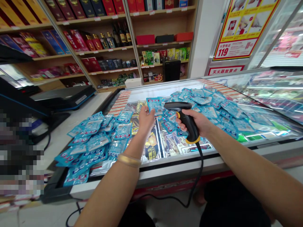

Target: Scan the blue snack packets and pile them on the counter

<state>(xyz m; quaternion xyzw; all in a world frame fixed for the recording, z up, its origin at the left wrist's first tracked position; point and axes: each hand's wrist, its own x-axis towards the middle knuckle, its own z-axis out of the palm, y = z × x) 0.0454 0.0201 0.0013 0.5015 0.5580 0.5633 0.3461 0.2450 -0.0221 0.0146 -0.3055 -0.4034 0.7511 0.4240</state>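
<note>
1. At 12 o'clock stands a white-rimmed, glass-topped rectangular freezer [175, 168]; tall brown wooden shelves [163, 28] rise behind, 11 to 12.
2. On its glass, a heap of flat blue plastic packets [94, 126] lies between 10 and 11 o'clock, a second heap [208, 112] at 1.
3. Between them, the left hand [145, 119] has a single packet [155, 104]; at its 3 o'clock, the right hand [199, 121] has a black-and-yellow pistol-shaped plastic scanner [191, 127].
4. At 11 o'clock, beyond the first heap, a flat black device [63, 96] sits on a pale counter [94, 105].
</note>
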